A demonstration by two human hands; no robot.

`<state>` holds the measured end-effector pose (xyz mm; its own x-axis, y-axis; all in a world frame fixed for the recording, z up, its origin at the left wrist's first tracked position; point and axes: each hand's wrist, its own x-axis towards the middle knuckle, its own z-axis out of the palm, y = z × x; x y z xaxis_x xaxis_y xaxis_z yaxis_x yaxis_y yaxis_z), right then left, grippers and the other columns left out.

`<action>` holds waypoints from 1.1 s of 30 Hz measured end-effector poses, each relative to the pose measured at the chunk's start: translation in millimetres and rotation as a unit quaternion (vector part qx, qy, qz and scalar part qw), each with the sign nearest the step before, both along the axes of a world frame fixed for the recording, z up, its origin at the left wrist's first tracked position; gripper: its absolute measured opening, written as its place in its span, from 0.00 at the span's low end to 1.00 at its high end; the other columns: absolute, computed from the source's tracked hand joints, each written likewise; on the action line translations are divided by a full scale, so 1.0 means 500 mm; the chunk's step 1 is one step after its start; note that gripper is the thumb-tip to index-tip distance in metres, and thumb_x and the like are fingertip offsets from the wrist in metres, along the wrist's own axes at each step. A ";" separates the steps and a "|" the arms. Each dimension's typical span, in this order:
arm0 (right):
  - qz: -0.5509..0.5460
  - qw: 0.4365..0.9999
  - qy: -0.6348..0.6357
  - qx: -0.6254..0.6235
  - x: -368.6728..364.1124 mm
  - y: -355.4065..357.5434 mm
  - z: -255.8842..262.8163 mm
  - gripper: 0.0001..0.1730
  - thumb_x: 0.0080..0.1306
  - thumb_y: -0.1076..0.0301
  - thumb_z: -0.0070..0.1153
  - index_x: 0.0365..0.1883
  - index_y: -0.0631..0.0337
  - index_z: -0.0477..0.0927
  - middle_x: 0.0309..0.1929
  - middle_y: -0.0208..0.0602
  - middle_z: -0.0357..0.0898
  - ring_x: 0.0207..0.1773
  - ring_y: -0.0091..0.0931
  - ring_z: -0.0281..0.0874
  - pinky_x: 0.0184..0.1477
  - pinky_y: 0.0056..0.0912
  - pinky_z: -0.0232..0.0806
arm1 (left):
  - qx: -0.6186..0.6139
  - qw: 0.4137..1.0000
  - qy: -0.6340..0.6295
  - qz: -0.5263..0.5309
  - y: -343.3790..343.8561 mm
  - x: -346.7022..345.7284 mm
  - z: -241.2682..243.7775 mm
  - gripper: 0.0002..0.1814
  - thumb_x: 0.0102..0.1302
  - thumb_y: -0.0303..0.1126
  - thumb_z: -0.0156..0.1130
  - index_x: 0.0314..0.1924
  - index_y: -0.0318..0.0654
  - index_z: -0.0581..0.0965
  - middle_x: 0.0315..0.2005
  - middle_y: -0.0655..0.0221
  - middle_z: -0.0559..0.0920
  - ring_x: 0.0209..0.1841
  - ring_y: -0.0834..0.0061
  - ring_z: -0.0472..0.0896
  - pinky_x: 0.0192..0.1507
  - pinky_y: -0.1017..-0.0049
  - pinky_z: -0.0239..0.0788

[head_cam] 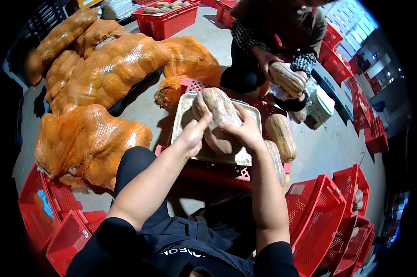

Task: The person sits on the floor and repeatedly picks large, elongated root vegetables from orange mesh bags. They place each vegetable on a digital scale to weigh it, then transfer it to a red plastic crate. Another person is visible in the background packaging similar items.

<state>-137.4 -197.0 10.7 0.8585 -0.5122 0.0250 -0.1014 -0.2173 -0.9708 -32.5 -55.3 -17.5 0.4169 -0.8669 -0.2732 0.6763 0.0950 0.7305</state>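
Observation:
Both my hands hold a mottled tan squash (219, 105) over a pale, dirt-marked tray (244, 157), which rests on an upturned red plastic crate (225, 173). My left hand (194, 135) presses the squash's left side, and my right hand (244, 128) grips its right side. Beneath and beside it, more squash (220, 142) lies on the tray, partly hidden by the held one. Right of the tray, another long squash (281, 136) lies on the crate, with one more (275, 159) partly behind my right forearm.
Orange mesh sacks of squash (108, 69) lie on the left. Opposite me, a co-worker (281, 34) holds a squash (287, 79) beside a white bucket (319, 107). Red crates (319, 218) stand at lower right, others (66, 242) at lower left, and a filled one (166, 24) behind.

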 end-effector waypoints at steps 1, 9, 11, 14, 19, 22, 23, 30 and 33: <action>0.025 1.000 0.009 0.008 -0.001 -0.022 -0.005 0.57 0.42 0.54 0.76 0.65 0.72 0.61 0.61 0.53 0.68 0.64 0.34 0.67 0.65 0.34 0.58 | 0.038 0.998 -0.009 -0.042 0.018 -0.007 0.019 0.26 0.72 0.46 0.51 0.62 0.38 0.64 0.58 0.63 0.72 0.60 0.68 0.71 0.59 0.67 0.65; 0.097 0.990 0.065 -0.076 -0.032 -0.043 0.031 0.58 0.42 0.54 0.77 0.67 0.68 0.58 0.65 0.50 0.64 0.69 0.35 0.59 0.69 0.34 0.50 | 0.144 0.953 -0.186 -0.191 0.127 -0.062 0.015 0.37 0.66 0.31 0.58 0.68 0.27 0.51 0.54 0.59 0.72 0.48 0.79 0.74 0.53 0.77 0.67; 0.089 0.991 0.064 -0.075 -0.033 -0.035 0.020 0.59 0.43 0.55 0.76 0.67 0.68 0.58 0.65 0.52 0.64 0.70 0.36 0.58 0.70 0.35 0.50 | 0.102 0.924 -0.212 -0.303 0.158 -0.037 0.038 0.33 0.66 0.37 0.59 0.65 0.30 0.59 0.57 0.51 0.72 0.53 0.67 0.76 0.55 0.71 0.68; 0.070 0.984 0.102 -0.131 -0.020 0.011 0.064 0.57 0.44 0.54 0.75 0.67 0.69 0.58 0.65 0.54 0.63 0.69 0.40 0.59 0.69 0.37 0.52 | 0.075 0.838 -0.428 -0.331 0.190 -0.008 0.091 0.29 0.63 0.36 0.61 0.61 0.31 0.65 0.54 0.53 0.74 0.52 0.61 0.77 0.54 0.67 0.69; 0.044 0.961 0.162 -0.219 -0.019 0.028 0.079 0.51 0.48 0.53 0.72 0.65 0.66 0.61 0.64 0.56 0.61 0.68 0.45 0.60 0.67 0.43 0.55 | -0.032 0.833 -0.479 -0.275 0.196 0.030 0.112 0.26 0.61 0.38 0.64 0.57 0.35 0.73 0.53 0.57 0.77 0.56 0.63 0.76 0.57 0.66 0.68; -0.055 0.988 0.061 -0.128 -0.053 0.001 0.056 0.46 0.50 0.53 0.71 0.62 0.69 0.65 0.61 0.54 0.66 0.65 0.43 0.63 0.65 0.44 0.57 | -0.024 0.890 -0.343 -0.298 0.179 0.104 0.099 0.22 0.62 0.38 0.64 0.53 0.35 0.75 0.49 0.57 0.79 0.51 0.61 0.79 0.56 0.65 0.69; -0.109 0.992 0.007 -0.070 -0.068 -0.011 0.040 0.44 0.51 0.53 0.70 0.59 0.71 0.66 0.59 0.53 0.69 0.64 0.42 0.66 0.64 0.45 0.58 | 0.000 0.920 -0.295 -0.260 0.178 0.121 0.080 0.19 0.63 0.37 0.63 0.51 0.35 0.77 0.48 0.56 0.79 0.49 0.60 0.79 0.54 0.66 0.71; -0.312 0.944 -0.080 0.068 -0.108 -0.103 -0.022 0.29 0.60 0.58 0.62 0.55 0.67 0.69 0.44 0.42 0.73 0.44 0.30 0.71 0.53 0.37 0.64 | 0.219 0.882 -0.379 0.174 0.154 0.137 0.000 0.12 0.62 0.28 0.55 0.46 0.39 0.72 0.27 0.66 0.73 0.29 0.73 0.71 0.35 0.72 0.67; -0.317 0.938 -0.061 0.125 -0.112 -0.122 -0.049 0.27 0.60 0.60 0.62 0.52 0.66 0.70 0.40 0.38 0.72 0.42 0.28 0.69 0.48 0.33 0.62 | 0.109 0.917 -0.369 0.100 0.133 0.176 -0.021 0.15 0.64 0.21 0.53 0.52 0.35 0.72 0.34 0.61 0.74 0.33 0.70 0.70 0.38 0.69 0.65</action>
